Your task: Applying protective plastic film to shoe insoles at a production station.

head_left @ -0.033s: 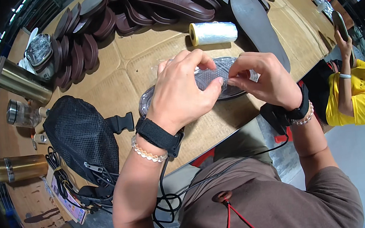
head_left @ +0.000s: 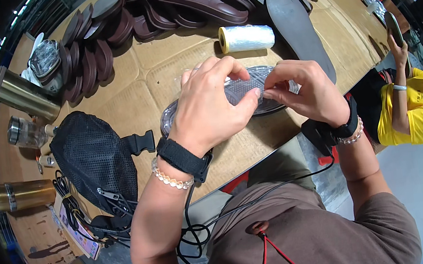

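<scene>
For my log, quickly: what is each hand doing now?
Left hand: closed on the plastic-wrapped shoe sole.
Right hand: fingers pinching the same sole's wrap.

A cardboard-covered table carries brown soles, a film roll, a black mesh bag and flasks.

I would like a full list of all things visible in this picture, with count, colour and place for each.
wrapped shoe sole: one, dark under clear film, table centre, held by both hands
film roll: one, clear on yellow core, behind the hands
brown soles: many, stacked along far edge
grey sole: one, far right
mesh bag: one, black, left
metal flasks: two, brass-coloured, left edge
glass jar: one, clear, left
table: one, cardboard-covered, tan
co-worker: one, yellow shirt, right
left hand: on the film
right hand: pinching the film
</scene>
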`<control>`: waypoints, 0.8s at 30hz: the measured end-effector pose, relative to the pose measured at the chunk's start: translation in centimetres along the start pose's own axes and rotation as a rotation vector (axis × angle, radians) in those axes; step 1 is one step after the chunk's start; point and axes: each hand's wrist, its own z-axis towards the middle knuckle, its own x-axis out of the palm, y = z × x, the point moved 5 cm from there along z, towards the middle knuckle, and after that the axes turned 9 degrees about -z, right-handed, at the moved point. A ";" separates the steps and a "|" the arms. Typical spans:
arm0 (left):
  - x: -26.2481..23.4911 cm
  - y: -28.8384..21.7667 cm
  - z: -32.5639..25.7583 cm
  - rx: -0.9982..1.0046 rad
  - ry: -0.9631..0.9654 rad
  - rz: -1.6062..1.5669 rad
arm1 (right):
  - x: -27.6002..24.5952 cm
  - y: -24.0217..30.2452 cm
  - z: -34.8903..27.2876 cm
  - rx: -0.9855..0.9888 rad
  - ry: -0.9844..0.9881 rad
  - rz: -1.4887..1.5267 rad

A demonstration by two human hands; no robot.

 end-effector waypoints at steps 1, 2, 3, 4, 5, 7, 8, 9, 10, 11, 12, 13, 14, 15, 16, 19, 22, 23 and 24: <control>-0.1 -0.4 0.0 0.002 0.004 -0.002 | 0.0 -0.2 0.0 0.008 0.003 0.020; -0.1 -1.1 -0.1 0.057 0.012 0.083 | 0.0 -0.3 -0.1 0.013 0.001 0.018; 0.0 -1.6 -0.4 0.113 0.019 0.168 | 0.0 -0.3 -0.1 0.016 0.005 0.060; 0.3 -1.9 -0.6 0.116 0.023 0.165 | 0.1 -0.4 -0.2 0.020 0.009 0.102; 0.7 -2.2 -0.9 0.123 0.025 0.212 | 0.0 -0.4 -0.3 0.024 0.006 0.100; 1.5 -2.1 -1.2 0.126 0.044 0.289 | 0.2 -0.3 -0.4 0.011 0.025 0.137; 1.7 -2.1 -1.2 0.127 0.046 0.287 | 0.1 -0.4 -0.5 0.013 0.025 0.136; 1.8 -2.3 -1.2 0.141 0.012 0.281 | -0.1 -0.3 -0.6 -0.039 0.000 0.117; 1.8 -2.3 -1.2 0.155 -0.023 0.274 | -0.3 -0.2 -0.6 -0.091 -0.025 0.098; 1.9 -2.1 -1.2 0.157 -0.022 0.273 | -0.5 -0.3 -0.7 -0.089 -0.026 0.096; 1.7 -1.8 -1.2 0.164 -0.031 0.298 | -0.7 -0.4 -0.6 -0.087 -0.037 0.123; 1.5 -1.6 -1.2 0.171 -0.040 0.324 | -0.8 -0.6 -0.6 -0.085 -0.047 0.149; 1.3 -1.4 -1.2 0.169 -0.040 0.326 | -0.9 -0.8 -0.6 -0.086 -0.047 0.151; 1.0 -1.3 -1.1 0.155 -0.055 0.313 | -1.4 -1.2 -0.8 -0.067 -0.083 0.159; 0.9 -1.3 -1.0 0.141 -0.070 0.300 | -1.9 -1.5 -1.0 -0.047 -0.120 0.166; 0.2 -2.3 -0.7 0.175 -0.114 0.291 | -3.1 -1.8 -1.5 -0.032 -0.100 0.052; 0.0 -3.9 -1.0 0.282 -0.098 0.280 | -3.6 -1.9 -2.1 -0.027 -0.002 -0.112; 0.3 -3.9 -1.4 0.204 -0.023 0.301 | -3.5 -1.6 -2.2 -0.082 0.026 -0.214; 0.8 -3.7 -1.7 0.124 0.051 0.321 | -3.3 -1.3 -2.4 -0.137 0.058 -0.315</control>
